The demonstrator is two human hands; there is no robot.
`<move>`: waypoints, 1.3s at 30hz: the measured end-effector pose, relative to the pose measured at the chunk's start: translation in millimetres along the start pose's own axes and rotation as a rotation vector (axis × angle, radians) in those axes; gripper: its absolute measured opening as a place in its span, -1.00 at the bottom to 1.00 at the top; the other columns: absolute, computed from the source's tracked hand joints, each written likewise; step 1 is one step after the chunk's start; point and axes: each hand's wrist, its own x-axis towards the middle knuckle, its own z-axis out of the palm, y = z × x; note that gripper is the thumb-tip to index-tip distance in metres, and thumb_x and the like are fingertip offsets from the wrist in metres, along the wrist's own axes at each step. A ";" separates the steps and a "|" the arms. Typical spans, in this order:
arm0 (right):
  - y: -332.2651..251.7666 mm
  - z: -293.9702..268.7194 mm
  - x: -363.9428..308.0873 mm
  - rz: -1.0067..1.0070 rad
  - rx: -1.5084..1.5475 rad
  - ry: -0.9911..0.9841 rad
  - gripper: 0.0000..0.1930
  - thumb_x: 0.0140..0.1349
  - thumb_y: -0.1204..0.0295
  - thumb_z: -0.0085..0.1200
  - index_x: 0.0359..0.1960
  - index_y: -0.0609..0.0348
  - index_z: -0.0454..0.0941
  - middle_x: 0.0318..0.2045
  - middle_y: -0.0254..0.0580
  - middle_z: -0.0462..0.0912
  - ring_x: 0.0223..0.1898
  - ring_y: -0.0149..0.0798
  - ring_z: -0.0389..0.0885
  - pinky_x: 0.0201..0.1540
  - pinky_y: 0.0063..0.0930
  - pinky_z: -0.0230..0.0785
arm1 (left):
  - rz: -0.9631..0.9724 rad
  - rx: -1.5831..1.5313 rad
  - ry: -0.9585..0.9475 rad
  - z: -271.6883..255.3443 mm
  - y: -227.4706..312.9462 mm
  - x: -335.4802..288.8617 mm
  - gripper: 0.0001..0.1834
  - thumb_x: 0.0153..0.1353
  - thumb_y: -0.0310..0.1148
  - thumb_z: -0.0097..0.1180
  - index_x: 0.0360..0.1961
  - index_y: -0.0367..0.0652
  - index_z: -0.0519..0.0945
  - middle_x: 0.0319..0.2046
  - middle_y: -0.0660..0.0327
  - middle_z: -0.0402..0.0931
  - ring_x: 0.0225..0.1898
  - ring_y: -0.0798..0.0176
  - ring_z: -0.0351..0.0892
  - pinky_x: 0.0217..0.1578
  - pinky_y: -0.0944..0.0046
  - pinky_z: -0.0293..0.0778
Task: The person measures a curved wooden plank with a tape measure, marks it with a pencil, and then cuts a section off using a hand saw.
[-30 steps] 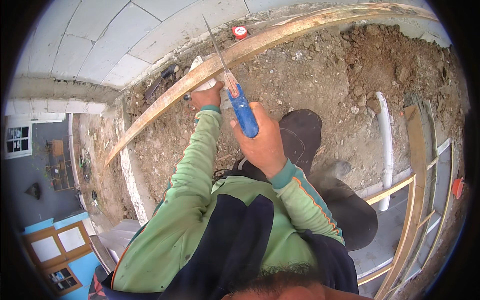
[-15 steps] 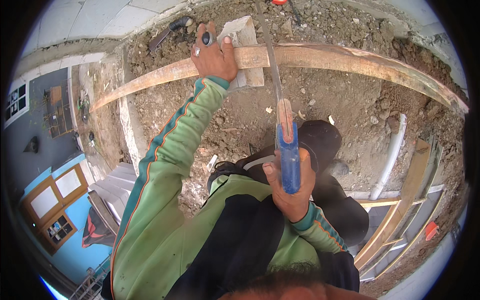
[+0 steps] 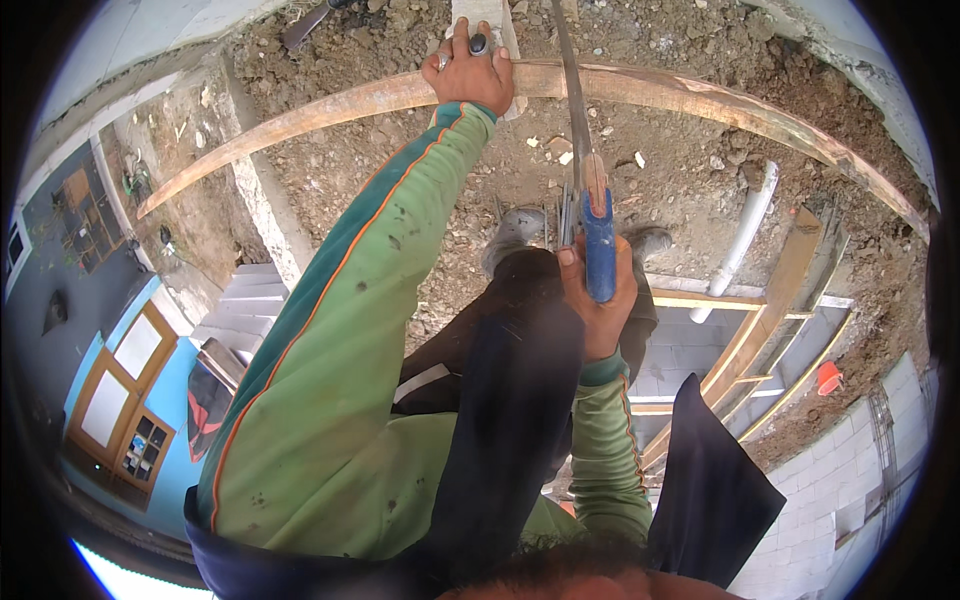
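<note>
A long wooden plank runs across the far part of the view, bending in the fisheye picture. Over it lies my left hand, pressing down with the fingers reaching past its far edge; rings show on that hand. Beneath the plank there is a pale block, partly hidden by the hand. My right hand is wrapped round the blue handle of a handsaw. Its blade crosses the plank just right of my left hand. Whether the teeth have cut in cannot be made out.
Rough soil with stones surrounds the plank. A white pipe and a wooden frame lie at the right, near an orange-red object. Grey blocks are stacked at the left. A dark tool blade rests on the far soil.
My view has shifted, so the plank sits higher and my legs and feet appear differently. Both hands keep their holds; the saw handle stands closer to the plank.
</note>
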 end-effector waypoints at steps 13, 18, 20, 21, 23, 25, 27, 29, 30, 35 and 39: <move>-41.7 13.3 -18.2 0.119 0.006 -0.039 -0.80 0.25 0.49 0.29 -0.18 0.22 0.51 -0.47 -0.25 0.60 -0.41 -0.49 0.56 -0.27 -0.56 0.43 | -0.021 -0.017 -0.305 -21.2 -12.5 0.2 -0.33 0.38 -0.01 -0.20 0.45 -0.06 0.31 0.49 0.00 0.09 0.38 -0.25 0.21 0.33 -0.38 0.03; -18.4 38.5 -7.8 0.043 0.082 -0.005 -0.80 0.26 0.49 0.28 -0.17 0.25 0.51 -0.41 -0.28 0.60 -0.39 -0.54 0.54 -0.27 -0.59 0.43 | -0.097 -0.094 -0.161 -19.5 -5.8 3.6 -0.32 0.36 0.01 -0.16 0.40 -0.13 0.37 0.46 -0.05 0.15 0.36 -0.31 0.26 0.30 -0.39 0.10; -6.1 34.4 -22.9 0.069 0.123 0.011 -0.78 0.26 0.50 0.28 -0.14 0.26 0.52 -0.35 -0.28 0.62 -0.34 -0.53 0.55 -0.22 -0.57 0.44 | -0.168 -0.038 -0.328 -27.5 -2.6 7.7 -0.35 0.36 0.01 -0.16 0.35 -0.14 0.43 0.42 -0.07 0.21 0.33 -0.29 0.31 0.30 -0.39 0.11; -1.1 30.7 -19.6 0.065 0.120 0.005 -0.78 0.26 0.50 0.28 -0.14 0.26 0.52 -0.35 -0.28 0.62 -0.34 -0.53 0.55 -0.22 -0.57 0.44 | -0.254 0.040 -0.460 -40.0 -1.5 25.5 -0.37 0.36 0.00 -0.16 0.30 -0.16 0.48 0.39 -0.08 0.27 0.30 -0.27 0.36 0.30 -0.39 0.13; 5.9 26.4 -15.6 -0.021 0.030 0.005 -0.78 0.26 0.52 0.28 -0.12 0.26 0.52 -0.33 -0.28 0.63 -0.31 -0.51 0.55 -0.18 -0.56 0.45 | -0.191 -0.144 -0.687 -36.2 -1.5 39.4 -0.43 0.34 -0.02 -0.15 0.16 -0.18 0.59 0.29 -0.10 0.41 0.23 -0.21 0.46 0.30 -0.37 0.14; -5.2 25.3 -11.7 -0.015 0.032 -0.006 -0.78 0.26 0.52 0.29 -0.12 0.25 0.53 -0.33 -0.28 0.63 -0.30 -0.51 0.55 -0.17 -0.56 0.45 | -0.227 -0.059 -0.289 -35.2 -4.0 34.8 -0.47 0.32 -0.05 -0.12 0.10 -0.18 0.63 0.20 -0.11 0.49 0.19 -0.16 0.51 0.23 -0.37 0.26; -10.9 17.3 -24.5 0.048 0.001 0.018 -0.78 0.25 0.52 0.29 -0.13 0.25 0.53 -0.32 -0.27 0.64 -0.30 -0.50 0.55 -0.17 -0.55 0.44 | -0.148 -0.117 -0.384 -41.7 6.5 33.5 -0.47 0.31 -0.04 -0.10 0.09 -0.17 0.64 0.18 -0.12 0.51 0.19 -0.16 0.51 0.20 -0.31 0.34; -21.1 13.0 -38.3 0.100 -0.016 0.016 -0.77 0.23 0.54 0.30 -0.14 0.26 0.52 -0.32 -0.24 0.65 -0.31 -0.50 0.57 -0.17 -0.54 0.45 | -0.351 -0.300 -0.469 -44.6 7.0 41.9 -0.46 0.30 -0.02 -0.09 0.07 -0.18 0.65 0.16 -0.15 0.53 0.20 -0.18 0.50 0.19 -0.22 0.38; -26.1 9.2 -53.2 0.113 -0.061 -0.006 -0.76 0.22 0.54 0.30 -0.14 0.27 0.52 -0.34 -0.23 0.66 -0.32 -0.50 0.57 -0.18 -0.54 0.45 | -0.342 -0.323 -0.351 -31.6 -4.9 35.8 -0.45 0.29 0.00 -0.08 0.04 -0.19 0.67 0.18 -0.14 0.51 0.18 -0.13 0.52 0.23 -0.16 0.35; -72.8 -18.3 -108.7 0.098 -0.223 -0.005 -0.75 0.19 0.54 0.31 -0.17 0.29 0.49 -0.39 -0.23 0.64 -0.36 -0.51 0.55 -0.24 -0.55 0.45 | -0.125 -0.104 -0.366 -24.7 -7.8 31.6 -0.49 0.25 -0.04 -0.07 -0.01 -0.14 0.71 0.22 -0.01 0.49 0.17 -0.01 0.53 0.22 -0.21 0.35; -64.4 34.2 -27.1 0.151 -0.092 0.034 -0.82 0.26 0.49 0.26 -0.25 0.22 0.47 -0.48 -0.30 0.56 -0.46 -0.51 0.44 -0.35 -0.51 0.35 | -0.115 -0.155 -0.227 -9.8 -7.5 23.5 -0.36 0.12 0.08 0.01 0.04 -0.19 0.63 0.16 0.07 0.47 0.19 -0.05 0.45 0.29 -0.20 0.16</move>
